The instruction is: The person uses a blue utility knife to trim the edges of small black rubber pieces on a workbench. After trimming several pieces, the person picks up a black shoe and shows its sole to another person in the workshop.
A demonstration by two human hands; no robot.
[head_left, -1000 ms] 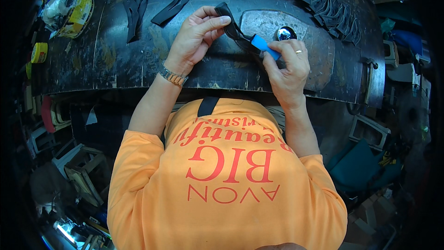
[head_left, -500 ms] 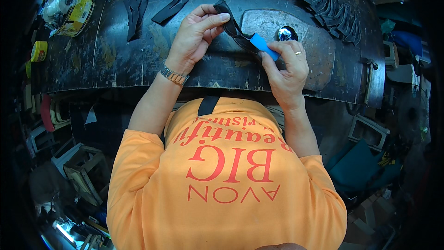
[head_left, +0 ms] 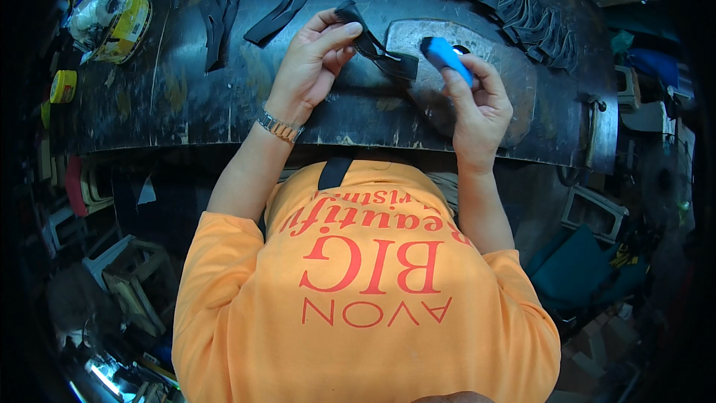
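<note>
1. Strap (head_left: 382, 61) of black material: its far-left end is pinched between the thumb and fingers of the left hand (head_left: 317, 52), and the rest reaches out over the counter (head_left: 179, 116) toward the right.
2. Its long axis slants from far left, at the pinch, to near right, at a loose end that nothing touches. Along its middle it looks folded or split, with a narrow gap showing.
3. The right hand (head_left: 481, 101) grips a blue block (head_left: 449, 60) between thumb and fingers, with the block's black tip aimed far and left.
4. The relation that counts: that tip sits just beside the strap's loose end, a little farther off and to the right, near but apart. From the right hand, the strap lies to the left; the loose end is nearer this hand, the pinched end belongs to the other. Both long axes slant much the same way.
5. A grey slab (head_left: 406, 36) lies on the counter behind the block and loose end; how high they are above it, I cannot tell.
6. Two black strips (head_left: 216, 37) (head_left: 270, 22) lie beyond the left hand, and a row of dark pieces (head_left: 514, 7) lies far right.
</note>
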